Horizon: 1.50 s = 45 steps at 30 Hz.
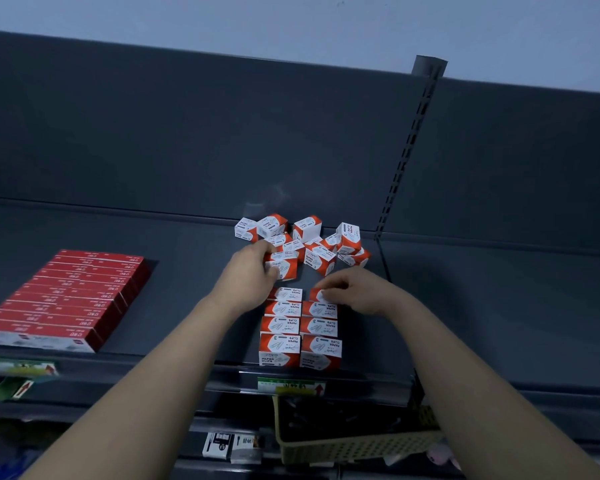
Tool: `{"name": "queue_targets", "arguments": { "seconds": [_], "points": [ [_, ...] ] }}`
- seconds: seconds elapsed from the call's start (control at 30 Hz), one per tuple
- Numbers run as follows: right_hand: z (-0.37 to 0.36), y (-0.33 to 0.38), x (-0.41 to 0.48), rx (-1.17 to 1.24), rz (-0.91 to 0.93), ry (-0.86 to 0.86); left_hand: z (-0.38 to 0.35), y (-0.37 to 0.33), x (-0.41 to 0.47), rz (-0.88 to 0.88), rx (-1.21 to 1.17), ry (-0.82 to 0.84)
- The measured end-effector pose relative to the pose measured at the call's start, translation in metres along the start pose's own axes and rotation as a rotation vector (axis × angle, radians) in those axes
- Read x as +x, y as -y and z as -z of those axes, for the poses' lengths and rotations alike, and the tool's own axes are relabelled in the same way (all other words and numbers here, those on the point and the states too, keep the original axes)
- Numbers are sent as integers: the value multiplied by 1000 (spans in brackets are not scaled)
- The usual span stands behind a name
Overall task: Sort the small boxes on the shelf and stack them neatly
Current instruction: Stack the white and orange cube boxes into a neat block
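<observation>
1. A dark grey shelf (187, 306) carries small red-and-white paper clip boxes in two groups: a loose heap (309, 242) near the back panel (222, 133) and two neat columns (300, 329) running from the front edge toward the heap.
2. The heap's boxes lie at all angles, some tipped on edge, some leaning on their neighbours.
3. In the columns the boxes sit side by side, touching, with "PAPER CLIPS" readable on the tops of some.
4. The left hand (253, 271) is closed around one box (284, 268) at the near edge of the heap, thumb on its front face and fingers over the top; this box appears lifted slightly off the shelf, though the angle leaves that unsure.
5. The right hand (354, 289) pinches another box (321, 295) with thumb and fingertips at the far end of the right column, where it touches the box before it.
6. To the left, well apart, a tidy block of flat red boxes (70, 299) lies in stacked rows.
7. Price labels (291, 386) hang on the shelf's front rail.
8. Below, a pale perforated basket (354, 448) sits on a lower level.
</observation>
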State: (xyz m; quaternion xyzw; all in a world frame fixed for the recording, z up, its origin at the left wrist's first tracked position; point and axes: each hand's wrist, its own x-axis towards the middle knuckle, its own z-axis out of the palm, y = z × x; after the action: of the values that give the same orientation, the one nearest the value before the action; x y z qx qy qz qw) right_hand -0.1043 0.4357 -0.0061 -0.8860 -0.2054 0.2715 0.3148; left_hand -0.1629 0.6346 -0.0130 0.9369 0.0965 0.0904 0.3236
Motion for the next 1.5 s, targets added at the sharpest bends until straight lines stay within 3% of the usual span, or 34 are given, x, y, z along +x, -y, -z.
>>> {"name": "queue_targets", "arguments": {
  "seconds": [0.37,1.03,1.37,1.5],
  "points": [
    [-5,-3,1,76,16,-37,-8,8,2,9,-70,260],
    [-4,-6,4,20,13,-46,-12,9,1,-6,117,196],
    [26,-16,20,-234,77,-586,0,-16,37,-126,354,6],
    [39,-23,40,-265,-14,-675,-2,-23,59,-163,409,-44]
  ]
}}
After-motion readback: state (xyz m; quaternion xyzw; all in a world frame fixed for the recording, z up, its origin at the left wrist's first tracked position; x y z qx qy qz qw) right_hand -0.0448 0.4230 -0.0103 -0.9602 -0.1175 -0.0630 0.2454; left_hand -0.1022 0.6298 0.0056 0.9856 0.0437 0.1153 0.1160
